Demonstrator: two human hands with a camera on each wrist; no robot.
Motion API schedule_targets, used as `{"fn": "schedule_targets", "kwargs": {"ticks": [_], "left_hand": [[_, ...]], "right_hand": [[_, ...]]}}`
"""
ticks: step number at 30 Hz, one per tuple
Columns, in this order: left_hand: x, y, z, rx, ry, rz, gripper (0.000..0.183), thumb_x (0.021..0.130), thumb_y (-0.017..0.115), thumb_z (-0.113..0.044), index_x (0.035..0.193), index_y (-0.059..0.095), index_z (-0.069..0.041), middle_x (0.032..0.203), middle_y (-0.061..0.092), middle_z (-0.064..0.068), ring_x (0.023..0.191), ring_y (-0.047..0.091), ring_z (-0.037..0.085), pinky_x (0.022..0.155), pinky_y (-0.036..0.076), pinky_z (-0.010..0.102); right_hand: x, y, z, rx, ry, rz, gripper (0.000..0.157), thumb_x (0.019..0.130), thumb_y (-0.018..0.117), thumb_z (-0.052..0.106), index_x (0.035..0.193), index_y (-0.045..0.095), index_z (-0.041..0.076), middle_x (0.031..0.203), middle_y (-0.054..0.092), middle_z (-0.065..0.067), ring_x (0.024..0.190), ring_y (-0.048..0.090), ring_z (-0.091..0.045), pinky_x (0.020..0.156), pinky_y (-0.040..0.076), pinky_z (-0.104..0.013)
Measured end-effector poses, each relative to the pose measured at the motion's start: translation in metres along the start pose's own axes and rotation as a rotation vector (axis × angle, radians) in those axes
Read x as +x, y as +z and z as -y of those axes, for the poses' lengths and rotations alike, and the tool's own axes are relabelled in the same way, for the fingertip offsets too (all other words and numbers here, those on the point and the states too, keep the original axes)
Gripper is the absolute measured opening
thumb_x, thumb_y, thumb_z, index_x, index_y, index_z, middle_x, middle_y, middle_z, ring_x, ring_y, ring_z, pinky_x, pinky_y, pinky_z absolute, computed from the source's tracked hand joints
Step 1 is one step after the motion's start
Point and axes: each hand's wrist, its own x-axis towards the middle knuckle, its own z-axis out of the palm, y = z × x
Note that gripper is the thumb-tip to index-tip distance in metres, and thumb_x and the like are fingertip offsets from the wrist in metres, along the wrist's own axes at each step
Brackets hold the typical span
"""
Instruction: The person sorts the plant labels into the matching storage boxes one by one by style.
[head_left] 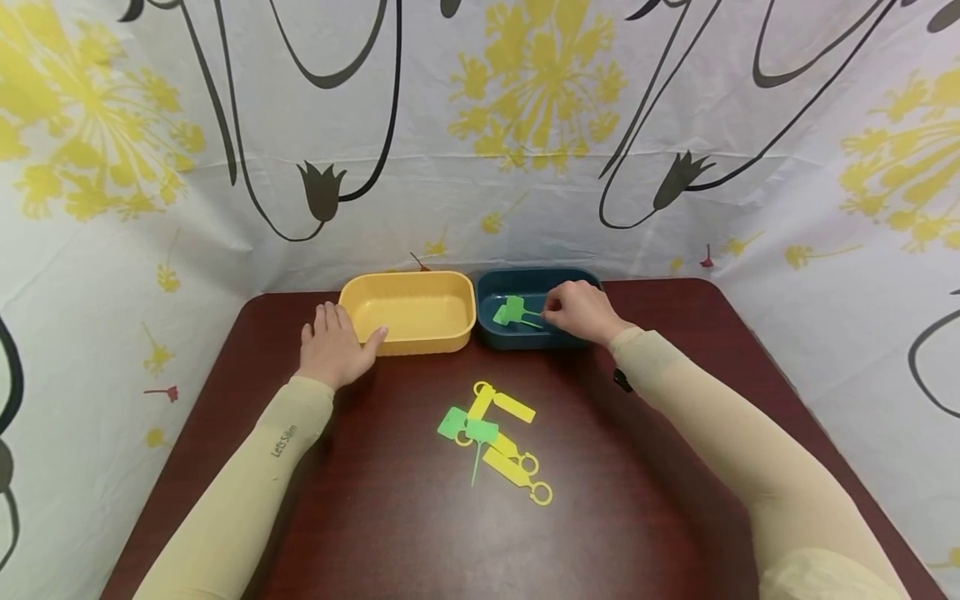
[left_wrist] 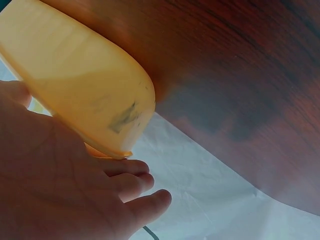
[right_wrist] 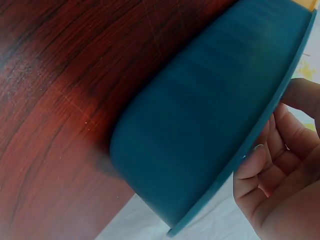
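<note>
My left hand [head_left: 332,346] lies with fingers spread at the left end of the yellow tray [head_left: 420,346]; in the left wrist view its straight fingers reach past the tray's rim [left_wrist: 117,154]. My right hand [head_left: 585,312] is over the right part of the dark blue tray [head_left: 498,337], thumb and fingers pinching the thin tail of a green plastic tag [head_left: 515,307]. Another green tag [head_left: 500,316] lies in that tray. The right wrist view shows curled fingers [right_wrist: 252,162] behind the blue tray's wall [right_wrist: 200,120], which hides the tag.
Several yellow tags with ring ends [head_left: 508,467] and two green tags [head_left: 482,430] lie in a loose pile mid-table, nearer me than the trays. Both trays stand side by side at the back of the dark wood table [head_left: 375,517]. A patterned cloth [head_left: 420,167] hangs behind.
</note>
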Motion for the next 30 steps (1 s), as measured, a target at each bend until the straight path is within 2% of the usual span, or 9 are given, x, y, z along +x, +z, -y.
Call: {"fn": "schedule_targets", "kwargs": {"ticks": [8,15,30], "left_hand": [[0.001,-0.001,0.001,-0.002,-0.006,0.015,0.106,0.098,0.028,-0.070,0.151,0.007,0.020,0.158,0.005,0.040,0.148,0.005,0.052,0.114,0.011,0.068],[0.002,0.000,0.002,-0.001,-0.006,0.008,0.107,0.098,0.028,-0.071,0.152,0.008,0.019,0.159,0.008,0.039,0.148,0.006,0.052,0.114,0.012,0.068],[0.003,0.002,0.004,-0.014,-0.016,0.017,0.109,0.096,0.027,-0.074,0.153,0.008,0.017,0.160,0.005,0.038,0.149,0.004,0.050,0.114,0.012,0.067]], "right_hand": [[0.010,0.005,-0.005,0.004,0.035,0.045,0.014,0.094,0.073,0.025,0.096,0.080,0.014,0.085,0.070,0.003,0.068,0.061,-0.014,0.062,0.051,-0.036],[0.015,0.009,-0.008,0.033,0.056,0.103,0.014,0.095,0.072,0.021,0.099,0.081,0.011,0.091,0.072,0.001,0.074,0.063,-0.016,0.069,0.053,-0.039],[0.023,0.013,-0.003,0.018,0.080,0.180,0.010,0.094,0.074,0.023,0.092,0.081,0.015,0.088,0.072,0.002,0.075,0.063,-0.016,0.071,0.053,-0.040]]}}
